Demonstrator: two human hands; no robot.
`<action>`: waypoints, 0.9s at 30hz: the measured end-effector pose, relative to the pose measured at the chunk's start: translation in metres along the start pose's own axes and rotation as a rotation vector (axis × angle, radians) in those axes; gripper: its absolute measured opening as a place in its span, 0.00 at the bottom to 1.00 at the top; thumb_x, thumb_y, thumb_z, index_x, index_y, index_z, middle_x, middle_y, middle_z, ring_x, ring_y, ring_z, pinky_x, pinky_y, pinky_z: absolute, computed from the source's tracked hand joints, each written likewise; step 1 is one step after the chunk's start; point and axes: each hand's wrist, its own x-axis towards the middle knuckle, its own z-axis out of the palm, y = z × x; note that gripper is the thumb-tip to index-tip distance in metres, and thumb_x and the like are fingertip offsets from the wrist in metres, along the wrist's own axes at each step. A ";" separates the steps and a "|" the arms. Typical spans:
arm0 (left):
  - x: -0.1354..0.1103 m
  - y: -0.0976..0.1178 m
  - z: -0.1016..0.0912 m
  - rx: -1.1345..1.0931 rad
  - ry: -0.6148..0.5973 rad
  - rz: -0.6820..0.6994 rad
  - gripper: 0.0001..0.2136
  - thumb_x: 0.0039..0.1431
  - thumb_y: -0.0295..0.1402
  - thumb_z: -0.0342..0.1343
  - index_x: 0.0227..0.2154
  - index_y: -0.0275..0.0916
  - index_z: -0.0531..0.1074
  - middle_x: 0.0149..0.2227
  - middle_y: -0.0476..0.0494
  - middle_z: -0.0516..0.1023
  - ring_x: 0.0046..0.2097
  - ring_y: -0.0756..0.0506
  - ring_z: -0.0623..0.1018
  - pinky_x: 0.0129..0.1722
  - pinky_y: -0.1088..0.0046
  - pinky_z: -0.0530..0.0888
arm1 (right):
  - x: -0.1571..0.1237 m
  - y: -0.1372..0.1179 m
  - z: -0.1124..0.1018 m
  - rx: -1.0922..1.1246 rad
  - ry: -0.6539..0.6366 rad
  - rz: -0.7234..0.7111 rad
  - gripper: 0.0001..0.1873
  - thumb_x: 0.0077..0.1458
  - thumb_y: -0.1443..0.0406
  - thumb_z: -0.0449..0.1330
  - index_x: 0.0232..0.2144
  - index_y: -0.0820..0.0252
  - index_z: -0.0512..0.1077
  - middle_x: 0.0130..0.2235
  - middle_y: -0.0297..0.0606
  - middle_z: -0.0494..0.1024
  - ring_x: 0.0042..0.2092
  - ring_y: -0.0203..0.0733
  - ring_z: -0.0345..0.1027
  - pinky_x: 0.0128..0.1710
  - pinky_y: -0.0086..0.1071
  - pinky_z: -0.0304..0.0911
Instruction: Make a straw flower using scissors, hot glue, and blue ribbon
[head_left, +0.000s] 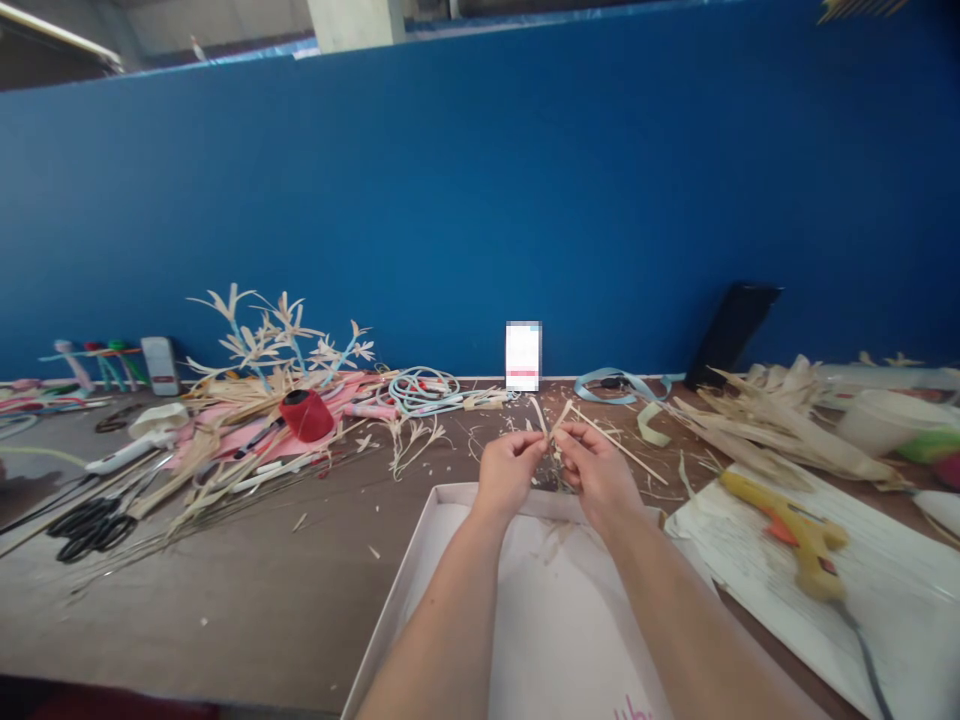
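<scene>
My left hand (514, 470) and my right hand (596, 470) are close together above the far edge of a shallow white box (555, 620). Both pinch a small piece of pale dried husk (538, 412) between thumb and fingers. Two thin strips of it stick up above the fingertips, spread in a V. Whether it is one piece or two pieces touching, I cannot tell, since the fingers cover the lower part. Some loose pale fibres (553, 540) lie in the box below my hands.
Left are husk flowers (259, 345), a red thread spool (306, 414), black scissors (90, 525) and coiled pale-blue cord (424, 390). A lit phone (523, 356) leans against the blue partition (465, 200). Right are a yellow glue gun (806, 535) on papers (892, 600) and dried husks (787, 420).
</scene>
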 end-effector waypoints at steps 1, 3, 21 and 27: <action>0.000 -0.001 0.000 0.004 -0.002 0.006 0.13 0.47 0.38 0.56 0.32 0.35 0.76 0.23 0.48 0.73 0.23 0.53 0.63 0.23 0.78 0.60 | 0.000 0.000 0.000 0.006 0.000 0.003 0.15 0.38 0.59 0.66 0.29 0.59 0.70 0.20 0.26 0.61 0.20 0.27 0.48 0.15 0.22 0.42; 0.001 -0.002 0.000 0.010 -0.002 0.020 0.13 0.46 0.38 0.56 0.32 0.35 0.77 0.24 0.47 0.74 0.24 0.53 0.65 0.24 0.78 0.61 | 0.000 0.000 0.000 0.012 -0.002 0.008 0.15 0.37 0.59 0.66 0.29 0.59 0.70 0.20 0.26 0.61 0.20 0.27 0.49 0.15 0.22 0.42; 0.001 -0.002 -0.001 0.014 0.000 0.026 0.11 0.46 0.38 0.56 0.30 0.36 0.77 0.26 0.47 0.76 0.25 0.52 0.67 0.27 0.76 0.63 | 0.002 0.000 -0.001 0.006 -0.010 0.045 0.14 0.37 0.59 0.67 0.28 0.59 0.71 0.20 0.26 0.63 0.20 0.27 0.50 0.15 0.22 0.43; 0.001 -0.002 0.000 0.032 0.001 0.014 0.11 0.46 0.37 0.56 0.29 0.37 0.77 0.25 0.48 0.76 0.25 0.52 0.67 0.27 0.76 0.63 | 0.001 0.001 -0.001 -0.008 -0.028 0.056 0.14 0.39 0.58 0.65 0.29 0.60 0.71 0.21 0.27 0.64 0.20 0.27 0.50 0.14 0.21 0.43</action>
